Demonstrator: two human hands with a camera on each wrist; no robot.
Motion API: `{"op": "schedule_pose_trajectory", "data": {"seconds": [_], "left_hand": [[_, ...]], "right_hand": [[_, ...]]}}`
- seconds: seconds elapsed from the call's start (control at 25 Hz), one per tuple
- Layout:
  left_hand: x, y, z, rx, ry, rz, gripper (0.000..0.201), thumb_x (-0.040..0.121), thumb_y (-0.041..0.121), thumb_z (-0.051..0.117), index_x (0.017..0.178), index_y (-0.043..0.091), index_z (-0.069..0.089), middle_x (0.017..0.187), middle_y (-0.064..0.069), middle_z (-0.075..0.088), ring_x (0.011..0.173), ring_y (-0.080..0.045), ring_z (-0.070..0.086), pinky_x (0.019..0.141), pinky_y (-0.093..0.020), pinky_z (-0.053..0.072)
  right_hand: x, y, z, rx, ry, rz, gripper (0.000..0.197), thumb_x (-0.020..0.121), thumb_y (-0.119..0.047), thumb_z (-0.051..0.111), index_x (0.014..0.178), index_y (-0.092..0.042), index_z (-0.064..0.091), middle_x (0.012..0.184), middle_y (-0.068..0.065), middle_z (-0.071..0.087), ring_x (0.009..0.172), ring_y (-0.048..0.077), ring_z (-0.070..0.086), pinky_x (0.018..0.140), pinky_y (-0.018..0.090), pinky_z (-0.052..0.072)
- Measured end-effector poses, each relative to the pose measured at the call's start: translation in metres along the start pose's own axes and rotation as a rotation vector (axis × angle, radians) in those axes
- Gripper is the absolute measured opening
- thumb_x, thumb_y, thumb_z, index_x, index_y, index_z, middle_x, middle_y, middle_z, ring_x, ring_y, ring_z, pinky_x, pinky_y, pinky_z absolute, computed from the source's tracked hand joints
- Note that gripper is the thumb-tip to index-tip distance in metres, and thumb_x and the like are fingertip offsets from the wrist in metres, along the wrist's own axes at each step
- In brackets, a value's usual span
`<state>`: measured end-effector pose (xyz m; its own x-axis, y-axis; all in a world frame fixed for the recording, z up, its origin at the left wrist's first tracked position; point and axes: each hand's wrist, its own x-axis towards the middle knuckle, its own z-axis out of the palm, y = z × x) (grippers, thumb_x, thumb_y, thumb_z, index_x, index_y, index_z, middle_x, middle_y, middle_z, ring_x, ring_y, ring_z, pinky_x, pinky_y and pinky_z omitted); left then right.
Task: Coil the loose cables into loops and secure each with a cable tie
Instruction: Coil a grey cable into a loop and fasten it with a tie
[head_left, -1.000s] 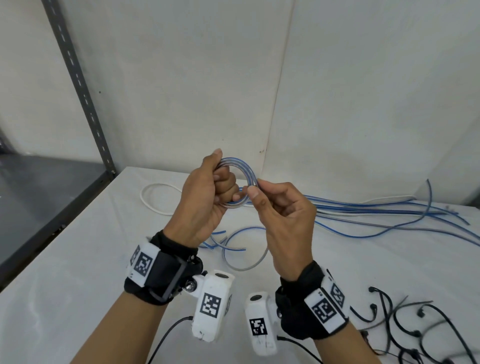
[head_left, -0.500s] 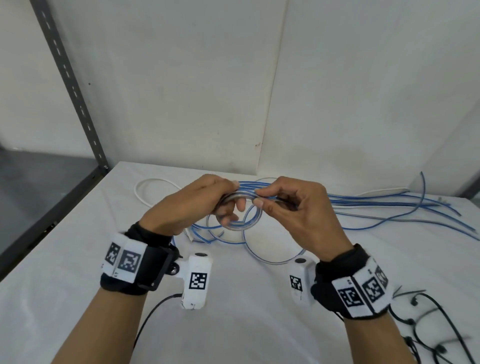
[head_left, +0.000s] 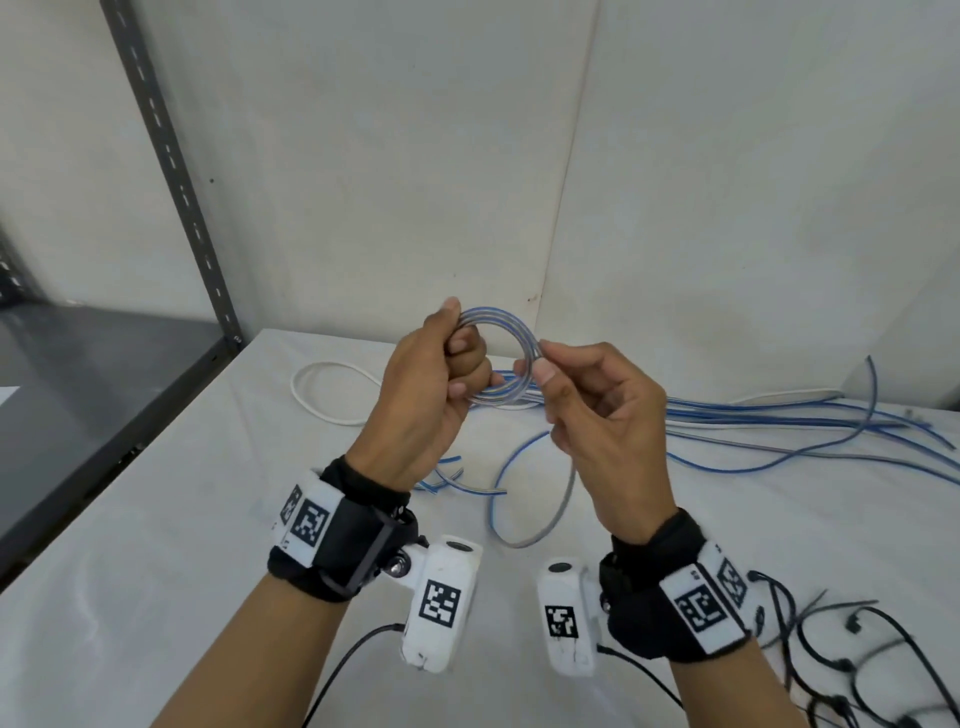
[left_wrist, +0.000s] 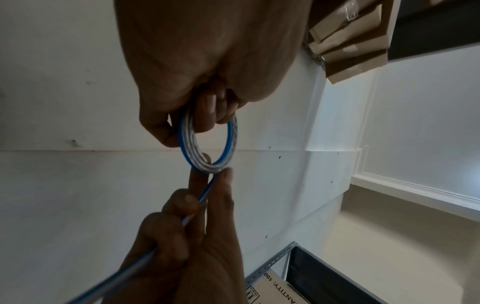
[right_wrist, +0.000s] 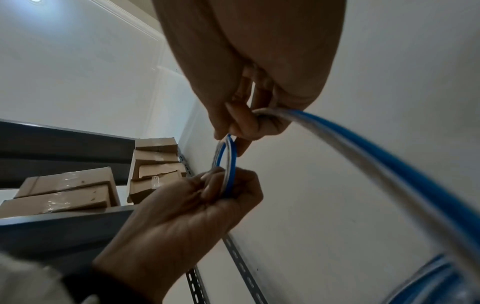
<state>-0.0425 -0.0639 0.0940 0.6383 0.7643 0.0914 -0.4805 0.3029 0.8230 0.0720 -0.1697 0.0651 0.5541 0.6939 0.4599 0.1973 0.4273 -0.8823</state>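
A small coil of blue-and-clear cable is held up above the white table. My left hand grips the coil's left side in a fist, thumb on top. My right hand pinches the coil's right edge between thumb and forefinger. The loose tail of this cable runs under the right hand and loops down onto the table. The left wrist view shows the coil with the tail running through the right hand's fingers. The right wrist view shows the coil between both hands.
A bundle of loose blue and grey cables lies across the table's right rear. A white cable loops at the rear left. Black cable ties lie at the front right. A grey shelf upright stands to the left.
Both hands have lifted the coil from near the table back up to chest height. The right hand has laid another turn and now pinches the coil's right edge.
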Motion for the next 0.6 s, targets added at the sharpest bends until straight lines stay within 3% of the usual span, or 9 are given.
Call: {"op": "schedule_pose_trajectory", "data": {"seconds": [0.12, 0.24, 0.32, 0.4, 0.48, 0.6], "left_hand": [[-0.001, -0.005, 0.003, -0.091, 0.018, 0.027, 0.045, 0.110, 0.029, 0.035, 0.066, 0.018, 0.032, 0.052, 0.007, 0.020, 0.046, -0.010, 0.018, 0.059, -0.027, 0.027], [-0.001, -0.007, 0.003, -0.059, 0.009, 0.006, 0.041, 0.107, 0.025, 0.034, 0.067, 0.016, 0.036, 0.051, 0.005, 0.022, 0.046, -0.013, 0.023, 0.063, -0.030, 0.030], [0.001, -0.003, 0.002, 0.126, 0.007, -0.039, 0.041, 0.104, 0.024, 0.031, 0.067, 0.011, 0.043, 0.048, 0.002, 0.027, 0.047, -0.019, 0.030, 0.062, -0.030, 0.035], [0.000, -0.001, -0.003, 0.498, -0.030, -0.061, 0.048, 0.106, 0.029, 0.032, 0.066, 0.010, 0.048, 0.046, 0.002, 0.035, 0.047, -0.020, 0.038, 0.060, -0.030, 0.038], [-0.004, -0.004, -0.006, 0.818, -0.119, -0.039, 0.049, 0.109, 0.034, 0.038, 0.064, 0.015, 0.047, 0.051, 0.006, 0.039, 0.051, -0.016, 0.040, 0.065, -0.032, 0.038], [-0.006, -0.012, -0.004, 0.751, -0.155, 0.033, 0.047, 0.109, 0.033, 0.041, 0.065, 0.020, 0.037, 0.057, 0.012, 0.031, 0.054, -0.012, 0.030, 0.067, -0.034, 0.032]], "right_hand": [[-0.006, 0.004, 0.011, -0.016, 0.068, -0.038, 0.024, 0.080, -0.022, 0.081, 0.101, -0.016, 0.073, 0.095, 0.005, 0.078, 0.078, 0.012, 0.067, 0.058, 0.020, 0.043], [0.000, 0.004, 0.007, -0.033, 0.135, -0.066, 0.017, 0.083, -0.014, 0.081, 0.099, -0.016, 0.076, 0.092, 0.003, 0.078, 0.078, 0.013, 0.067, 0.059, 0.021, 0.044], [0.005, 0.000, -0.007, -0.080, 0.070, -0.061, 0.016, 0.084, -0.011, 0.081, 0.097, -0.020, 0.078, 0.091, 0.000, 0.078, 0.078, 0.015, 0.068, 0.061, 0.020, 0.049], [0.008, -0.006, -0.021, -0.268, -0.092, -0.088, 0.017, 0.086, -0.012, 0.079, 0.098, -0.024, 0.079, 0.090, -0.007, 0.078, 0.079, 0.011, 0.067, 0.068, 0.025, 0.053], [0.009, -0.008, -0.029, -0.418, -0.214, -0.095, 0.015, 0.088, -0.013, 0.077, 0.100, -0.021, 0.080, 0.090, -0.012, 0.077, 0.078, 0.005, 0.063, 0.071, 0.023, 0.052], [0.010, -0.008, -0.032, -0.422, -0.161, -0.128, 0.014, 0.090, -0.016, 0.075, 0.101, -0.023, 0.080, 0.091, -0.011, 0.077, 0.080, 0.017, 0.065, 0.070, 0.027, 0.053]]}}
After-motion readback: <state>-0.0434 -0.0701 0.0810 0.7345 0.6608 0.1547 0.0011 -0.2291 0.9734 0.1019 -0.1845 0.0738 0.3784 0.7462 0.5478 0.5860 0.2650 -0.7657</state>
